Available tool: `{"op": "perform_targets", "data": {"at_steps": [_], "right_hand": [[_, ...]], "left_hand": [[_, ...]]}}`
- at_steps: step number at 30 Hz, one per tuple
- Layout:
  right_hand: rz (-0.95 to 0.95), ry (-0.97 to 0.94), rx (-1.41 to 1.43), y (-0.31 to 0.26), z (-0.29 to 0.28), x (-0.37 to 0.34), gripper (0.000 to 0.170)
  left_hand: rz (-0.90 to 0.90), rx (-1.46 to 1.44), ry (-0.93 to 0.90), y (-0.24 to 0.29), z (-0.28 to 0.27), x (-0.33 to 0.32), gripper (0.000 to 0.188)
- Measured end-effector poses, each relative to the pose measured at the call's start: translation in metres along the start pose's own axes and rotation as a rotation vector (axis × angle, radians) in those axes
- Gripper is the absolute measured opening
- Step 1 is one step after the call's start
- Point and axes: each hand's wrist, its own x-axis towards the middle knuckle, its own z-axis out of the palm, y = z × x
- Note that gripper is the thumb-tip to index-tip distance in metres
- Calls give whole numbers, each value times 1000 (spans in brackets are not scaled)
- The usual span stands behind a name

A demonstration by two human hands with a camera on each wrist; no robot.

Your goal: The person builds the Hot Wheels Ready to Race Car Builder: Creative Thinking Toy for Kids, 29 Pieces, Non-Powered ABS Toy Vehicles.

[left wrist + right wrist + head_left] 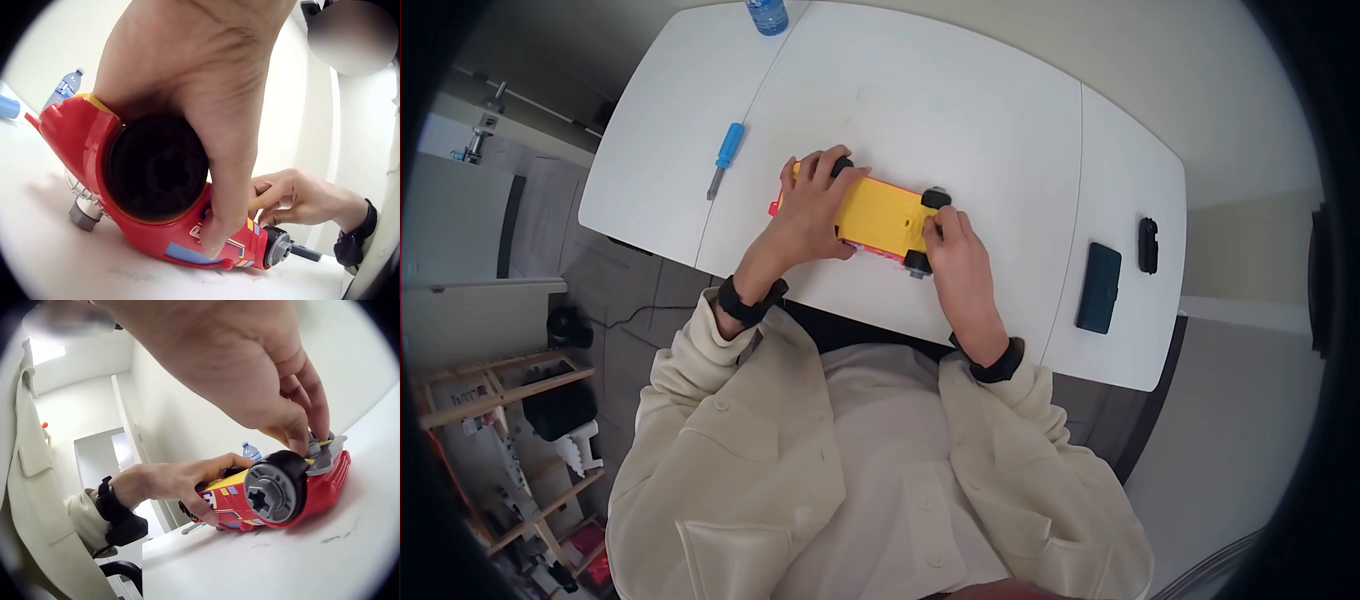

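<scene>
An upside-down toy car (878, 215) lies on the white table, its yellow underside up and its red body below. My left hand (805, 215) grips one end from above, fingers over the far side and thumb along the near side. Beside that thumb, a large black wheel (159, 169) fills much of the left wrist view. At the other end, my right hand (962, 255) pinches between the two wheels, with thumb and fingertips at a grey part (324, 459). A black wheel with a grey hub (272, 494) stands just before them. The fingers partly hide the grip.
A blue-handled screwdriver (728, 150) lies left of the car. The water bottle (768, 16) stands at the table's far edge. To the right are a dark phone case (1099, 287) and a small black object (1148, 246). A wooden shelf (510, 400) stands at lower left.
</scene>
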Motion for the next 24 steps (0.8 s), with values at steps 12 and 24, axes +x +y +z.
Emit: {"op": "perform_targets", "data": {"at_steps": [12,24], "right_hand": [[149,63,39,-17,-25,0,36],[19,7,-25,-11,-32,-3,37]], "left_hand": [[87,-10,-62,4,-24,10,106],[100,-17,12,2,-20,7,104]]}}
